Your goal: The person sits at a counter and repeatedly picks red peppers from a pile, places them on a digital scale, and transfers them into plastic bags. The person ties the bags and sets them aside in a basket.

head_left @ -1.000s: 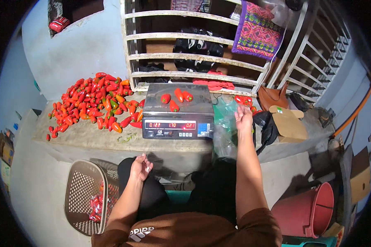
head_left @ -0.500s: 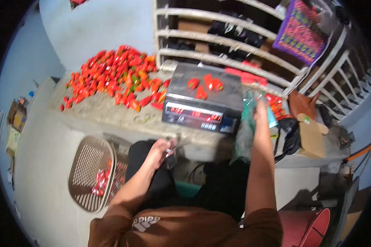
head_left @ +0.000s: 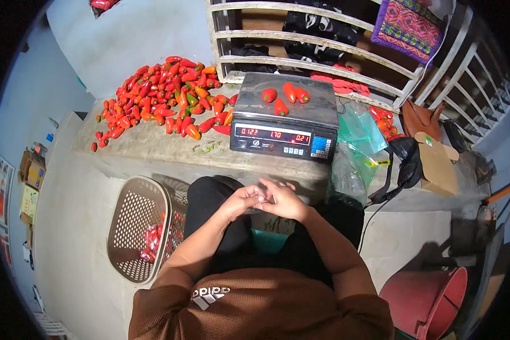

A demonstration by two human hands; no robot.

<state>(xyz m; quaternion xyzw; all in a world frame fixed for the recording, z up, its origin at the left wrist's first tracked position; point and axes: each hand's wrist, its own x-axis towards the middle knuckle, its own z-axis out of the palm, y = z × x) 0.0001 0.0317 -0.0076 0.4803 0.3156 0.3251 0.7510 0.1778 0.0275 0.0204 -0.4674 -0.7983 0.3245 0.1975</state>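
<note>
Whatever sits between my fingers is too small to make out; my left hand [head_left: 245,199] and right hand [head_left: 282,199] meet over my lap, fingertips touching, curled in toward each other, and I cannot tell whether they pinch anything or are simply pressed together. If I do have something that small there, I judge it could slip out easily, since nothing lies under my hands but my dark trousers and the gap down to the floor.

The nearest things I could reach are up on the concrete surface [head_left: 153,148]: the digital scale [head_left: 285,126] stands just beyond my fingers, near the surface's front edge, with four red peppers [head_left: 284,97] loose on its pan, well apart from my hands. They are round-bodied and the pan has no rim, so a knock from my knuckles as I lift my hands could roll one off.

Left of the scale the pepper pile [head_left: 161,97] spreads toward the edge, and stray ones at its left fringe look liable to drop. Right of the scale, clear plastic bags [head_left: 354,148] hang over the edge, light enough to slide off. The perforated basket [head_left: 139,226] beside my left knee holds a few peppers and leans, so I judge a nudge from my leg could tip it.
</note>
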